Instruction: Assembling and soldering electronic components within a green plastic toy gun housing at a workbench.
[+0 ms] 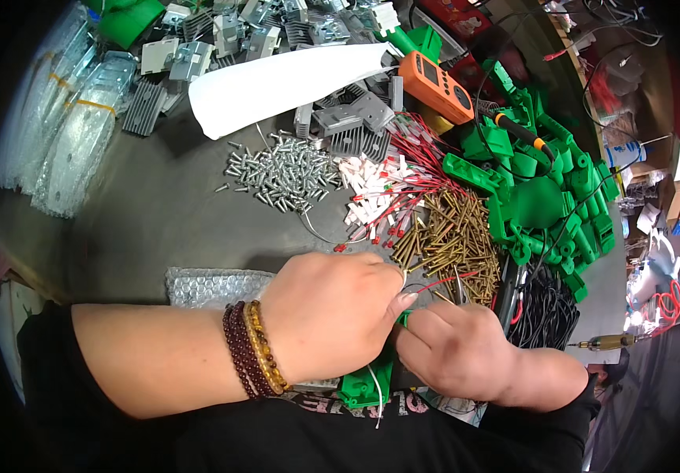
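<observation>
My left hand (pixel 336 311), with beaded bracelets at the wrist, is closed, thumb pressed to the fingers. Touching or nearly touching it is my right hand (pixel 462 351), its fingers curled in. Just above where they meet, a thin red wire (pixel 448 281) loops out; which fingers grip it, if any, I cannot tell. Below the hands lies a green plastic housing (pixel 366 388), partly hidden by them. A white wire (pixel 377 394) hangs over it. What each hand pinches is hidden by the fingers.
Piles of silver screws (pixel 281 169), white connectors with red wires (pixel 375 193) and brass-coloured screws (pixel 462 236) lie beyond my hands. Green plastic parts (pixel 541 205) heap at the right, near an orange meter (pixel 437 85) and black cables (pixel 545 307). Bubble wrap (pixel 214 285) lies left.
</observation>
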`<state>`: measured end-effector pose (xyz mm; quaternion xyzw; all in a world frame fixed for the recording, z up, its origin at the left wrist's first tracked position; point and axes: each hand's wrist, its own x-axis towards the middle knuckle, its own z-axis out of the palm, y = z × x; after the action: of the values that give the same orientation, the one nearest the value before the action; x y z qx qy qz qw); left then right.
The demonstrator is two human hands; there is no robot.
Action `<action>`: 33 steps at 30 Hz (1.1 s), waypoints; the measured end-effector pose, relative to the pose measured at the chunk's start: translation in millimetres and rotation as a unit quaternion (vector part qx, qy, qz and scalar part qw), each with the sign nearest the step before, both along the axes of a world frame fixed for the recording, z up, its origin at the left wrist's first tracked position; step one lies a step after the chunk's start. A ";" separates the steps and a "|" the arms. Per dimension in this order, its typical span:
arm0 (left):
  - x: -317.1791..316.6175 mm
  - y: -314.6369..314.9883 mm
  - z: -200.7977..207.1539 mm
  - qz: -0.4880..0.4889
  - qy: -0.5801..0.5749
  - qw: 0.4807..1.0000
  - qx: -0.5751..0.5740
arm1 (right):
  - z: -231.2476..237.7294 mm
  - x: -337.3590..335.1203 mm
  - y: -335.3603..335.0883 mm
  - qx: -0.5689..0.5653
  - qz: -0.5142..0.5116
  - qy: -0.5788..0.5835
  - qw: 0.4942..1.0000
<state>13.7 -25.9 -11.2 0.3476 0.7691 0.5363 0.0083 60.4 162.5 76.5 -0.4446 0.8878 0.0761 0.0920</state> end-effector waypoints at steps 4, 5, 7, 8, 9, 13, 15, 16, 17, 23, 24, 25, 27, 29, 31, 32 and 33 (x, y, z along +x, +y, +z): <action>-0.2 -1.7 -0.6 0.006 -0.001 1.000 0.004 | -4.8 -4.0 -1.3 0.010 -0.003 -0.016 1.000; -1.1 -0.8 -0.8 0.003 0.006 1.000 0.008 | -6.1 -5.8 0.8 0.010 -0.001 -0.020 1.000; -1.5 0.2 -1.6 0.001 0.010 1.000 0.013 | -8.0 -7.0 3.7 -0.036 -0.045 -0.075 0.996; -1.1 0.3 -1.9 0.003 0.015 1.000 0.014 | -9.5 -5.8 2.8 -0.034 -0.044 -0.077 0.996; -0.7 0.2 -1.8 0.004 0.021 1.000 0.015 | -11.2 -4.1 1.2 -0.018 -0.073 -0.081 0.994; 0.6 -1.5 -2.7 0.012 0.037 0.999 0.011 | -16.9 -13.2 12.1 -0.048 -0.135 -0.136 0.980; 0.4 -2.4 -3.8 -0.003 0.013 1.000 -0.011 | -17.5 -24.5 17.4 -0.082 -0.170 -0.155 0.970; 0.6 -1.3 -3.3 -0.003 0.014 1.000 -0.009 | -17.6 -26.1 21.0 -0.116 -0.206 -0.180 0.955; 0.4 0.2 -3.2 -0.008 0.013 1.000 -0.006 | -17.8 -24.6 24.7 -0.111 -0.247 -0.185 0.945; 1.6 -0.4 -2.0 -0.020 -0.007 1.000 -0.019 | -19.7 -44.3 18.2 -0.055 -0.367 -0.368 0.853; 1.4 -0.4 -1.5 -0.027 -0.013 0.999 -0.014 | -20.6 -45.1 19.0 -0.048 -0.351 -0.389 0.850; 0.8 -1.1 -0.9 -0.025 -0.016 0.999 -0.013 | -20.1 -47.2 17.5 -0.045 -0.351 -0.391 0.850; -1.0 -2.3 -0.1 -0.033 -0.025 0.999 -0.023 | -17.6 -49.7 13.1 0.013 -0.384 -0.417 0.823; 0.2 -2.1 -0.6 -0.024 -0.023 0.999 -0.016 | -17.9 -42.8 10.7 -0.018 -0.390 -0.408 0.825; 1.1 -1.8 -0.9 -0.019 -0.019 1.000 -0.012 | -19.1 -39.4 9.7 -0.053 -0.398 -0.399 0.825; 1.1 -2.1 -0.8 -0.017 -0.021 1.000 -0.014 | -19.8 -39.5 9.8 -0.056 -0.395 -0.399 0.826; 0.8 -2.2 0.1 -0.015 -0.022 0.999 -0.017 | -19.9 -39.8 9.7 -0.060 -0.391 -0.399 0.827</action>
<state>14.6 -28.1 -11.1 0.3466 0.7724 0.5308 0.0393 20.6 172.2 56.6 -0.0561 0.8759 -0.2035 0.4339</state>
